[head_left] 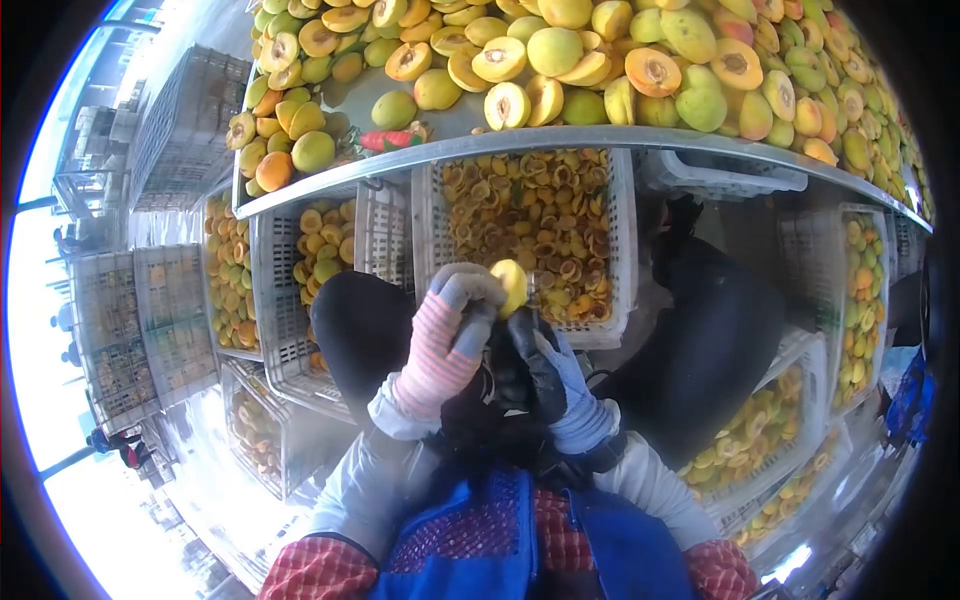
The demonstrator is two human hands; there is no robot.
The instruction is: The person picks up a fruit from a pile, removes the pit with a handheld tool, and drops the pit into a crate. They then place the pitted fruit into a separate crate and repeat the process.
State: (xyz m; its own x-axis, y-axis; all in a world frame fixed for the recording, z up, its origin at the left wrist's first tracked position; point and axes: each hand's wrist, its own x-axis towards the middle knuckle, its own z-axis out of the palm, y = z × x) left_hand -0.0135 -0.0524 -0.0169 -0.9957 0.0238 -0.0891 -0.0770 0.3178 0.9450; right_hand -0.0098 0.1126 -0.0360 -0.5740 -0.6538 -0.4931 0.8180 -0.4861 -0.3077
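1. Metal-edged table (pixel 540 140): beyond the middle crate, heaped with whole and cut fruit (pixel 554 52), probably so it sits within arm's reach.
2. Middle crate (pixel 622 230): my landmark; holds brownish fruit pieces (pixel 530 220). Sits between the person's legs (pixel 700 330), I'd guess to catch what drops.
3. Slatted left crate (pixel 277 290): left of the middle crate, fruit inside; open slats likely for air.
4. Left hand (pixel 445 340): striped glove, near edge of the middle crate, fingers pinched on a yellow fruit piece, apparently to steady it.
5. Right hand (pixel 555 375): black-and-blue glove, same edge, fingers curled; I can't tell what it grips.
6. Yellow fruit piece (pixel 510 285): over the middle crate's near part.
7. Red object (pixel 388 140): on the table, beyond-left of the middle crate; unclear what. I can read no brands, labels or writing.
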